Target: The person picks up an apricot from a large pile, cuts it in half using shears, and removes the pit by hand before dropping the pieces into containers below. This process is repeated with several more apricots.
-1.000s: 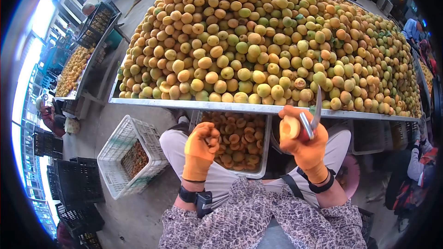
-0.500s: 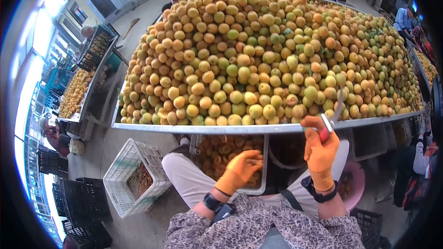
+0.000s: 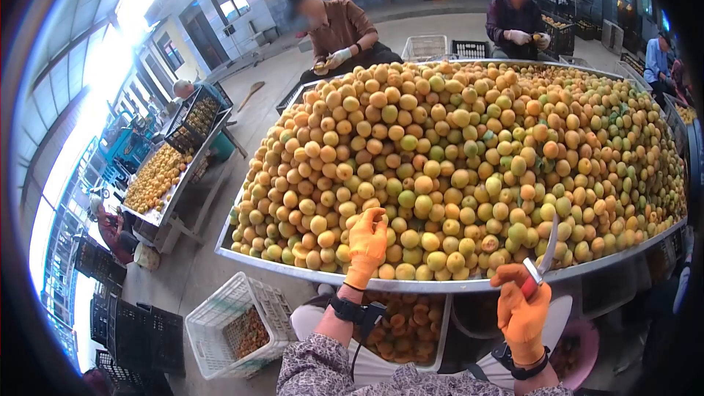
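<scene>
My left hand (image 3: 368, 243), in an orange glove, reaches over the near edge of a large heap of apricots (image 3: 447, 169). Its fingers are bent and closed together against the fruit; what they hold, if anything, is hidden. My right hand (image 3: 522, 314), gloved the same way, is closed around a knife (image 3: 543, 268) at the table's front edge. The knife has a red handle and a curved blade pointing up. Below the left hand, a crate of cut apricots (image 3: 403, 326) stands between my knees.
The metal table rim (image 3: 293, 267) runs across in front of me. On the floor at left stands a white crate (image 3: 242, 323), with black crates (image 3: 136, 326) beyond it. A pink basin (image 3: 583, 352) is at right. Two people (image 3: 345, 33) sit across the heap.
My left hand has moved from above the crate of cut apricots up to the heap. The right hand still holds the knife. The view has tilted upward.
</scene>
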The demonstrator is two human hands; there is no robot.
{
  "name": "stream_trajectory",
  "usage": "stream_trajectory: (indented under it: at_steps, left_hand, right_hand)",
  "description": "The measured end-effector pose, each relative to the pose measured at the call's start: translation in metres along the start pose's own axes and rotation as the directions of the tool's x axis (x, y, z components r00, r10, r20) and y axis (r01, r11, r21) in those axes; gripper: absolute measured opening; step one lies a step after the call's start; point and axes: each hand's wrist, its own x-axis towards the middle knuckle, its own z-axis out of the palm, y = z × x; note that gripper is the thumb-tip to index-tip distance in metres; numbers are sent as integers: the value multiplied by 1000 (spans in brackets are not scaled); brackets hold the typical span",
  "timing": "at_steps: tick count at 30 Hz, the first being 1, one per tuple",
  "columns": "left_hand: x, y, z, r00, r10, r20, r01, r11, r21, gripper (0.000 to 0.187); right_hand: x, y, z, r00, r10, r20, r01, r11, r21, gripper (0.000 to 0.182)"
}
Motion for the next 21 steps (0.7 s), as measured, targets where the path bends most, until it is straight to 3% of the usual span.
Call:
stream_trajectory:
  at_steps: [1, 3, 4, 7, 9, 11, 13, 15, 17, 18, 19, 20, 21]
  left_hand:
    - [14, -6, 2, 998, 67, -9, -66, 998, 15, 22]
    - [30, -16, 8, 972, 213, -101, -173, 936, 306, 23]
    - [35, -5, 9, 986, 150, -68, -114, 919, 377, 24]
    - [51, 3, 39, 915, 401, 47, -398, 875, 276, 29]
    - [58, 17, 65, 929, 360, 87, -364, 847, 388, 40]
    - [63, 28, 83, 948, 284, 142, -316, 803, 505, 42]
    - [67, 43, 88, 944, 238, 227, -329, 715, 617, 45]
    - [78, 36, 100, 945, 226, 236, -325, 721, 612, 45]
    - [78, 21, 110, 939, 341, 52, -328, 835, 441, 41]
    - [78, 15, 113, 976, 219, 19, -217, 943, 254, 39]
    - [73, 24, 104, 995, 94, 43, -92, 995, -45, 42]
    - [64, 59, 81, 978, -31, 205, 93, 948, -303, 38]
    - [60, 59, 71, 964, 147, 222, -44, 909, -414, 34]
  right_hand:
    - [1, -2, 1, 999, 33, 9, -34, 999, 21, 22]
    - [1, -9, 3, 994, 100, 47, -101, 995, 20, 22]
    - [0, -13, 5, 994, 103, 31, -102, 994, -28, 22]
    - [-5, -30, 10, 994, 105, -6, -105, 992, 70, 20]
    - [-9, -39, 11, 982, 189, 7, -189, 975, 118, 21]
    - [-18, -49, 12, 978, 112, 176, -129, 988, 88, 22]
    - [-25, -48, 12, 978, 88, 188, -106, 991, 88, 23]
    - [-32, -53, 11, 968, 162, 193, -183, 978, 98, 24]
    - [-34, -50, 8, 971, 183, 152, -191, 981, 42, 25]
    - [-30, -37, 2, 983, 143, 115, -151, 987, 59, 25]
    - [-31, -23, 0, 988, 124, 95, -131, 988, 76, 24]
    - [-26, -30, -2, 973, 211, 95, -213, 977, 6, 25]
    - [-19, -25, 2, 964, 266, -8, -266, 963, -45, 22]
